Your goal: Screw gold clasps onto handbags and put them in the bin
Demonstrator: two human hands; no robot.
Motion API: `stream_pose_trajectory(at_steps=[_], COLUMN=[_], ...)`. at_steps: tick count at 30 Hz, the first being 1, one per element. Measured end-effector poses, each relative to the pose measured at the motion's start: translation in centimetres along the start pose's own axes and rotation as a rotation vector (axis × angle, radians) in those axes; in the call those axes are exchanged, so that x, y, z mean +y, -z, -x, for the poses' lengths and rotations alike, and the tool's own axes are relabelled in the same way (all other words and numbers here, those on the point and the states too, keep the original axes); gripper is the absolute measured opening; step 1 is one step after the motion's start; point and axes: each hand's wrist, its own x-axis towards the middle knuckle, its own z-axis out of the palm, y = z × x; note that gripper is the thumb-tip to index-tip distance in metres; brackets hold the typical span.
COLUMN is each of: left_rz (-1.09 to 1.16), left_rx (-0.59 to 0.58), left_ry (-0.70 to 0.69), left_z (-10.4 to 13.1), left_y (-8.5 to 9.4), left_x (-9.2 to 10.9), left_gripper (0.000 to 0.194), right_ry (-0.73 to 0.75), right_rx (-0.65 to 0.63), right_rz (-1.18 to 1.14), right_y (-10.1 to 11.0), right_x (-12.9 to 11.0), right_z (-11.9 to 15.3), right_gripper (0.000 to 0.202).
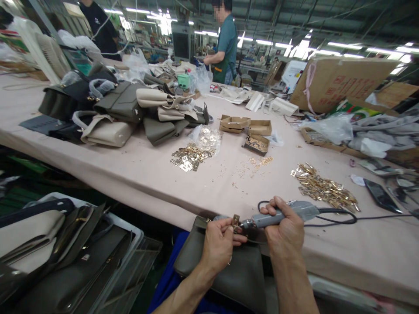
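My right hand [284, 226] is wrapped round a grey corded electric screwdriver [271, 218], held nearly level with its bit pointing left. The bit's tip meets the fingertips of my left hand [221, 244]. Those fingers pinch a small gold metal fitting [236, 219] at the top edge of a dark olive handbag [237, 270]; the fingers partly hide it. The bag lies tilted across my lap against the table's front edge. Whether a screw sits on the bit is too small to tell.
On the pink-covered table [144, 174] lie gold plates [190, 157], loose screws [262, 161], small cardboard boxes [258, 144] and a pile of gold fittings [327, 187]. Handbags [121, 102] are heaped at left. A crate [134, 235] of bag pieces stands below. A person [225, 48] works beyond.
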Motion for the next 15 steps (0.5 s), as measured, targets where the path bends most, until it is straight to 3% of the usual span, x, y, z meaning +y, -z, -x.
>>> stream_pose_trajectory(at_steps=[15], left_rz=[0.055], left_rx=[0.022], left_ry=[-0.015], left_z=[0.19], left_y=[-0.14], left_x=[-0.09], left_gripper=[0.045], right_ry=[0.025], right_rx=[0.004], right_rz=[0.003], right_y=[-0.51], right_x=[-0.17], right_z=[0.24], right_gripper=[0.022])
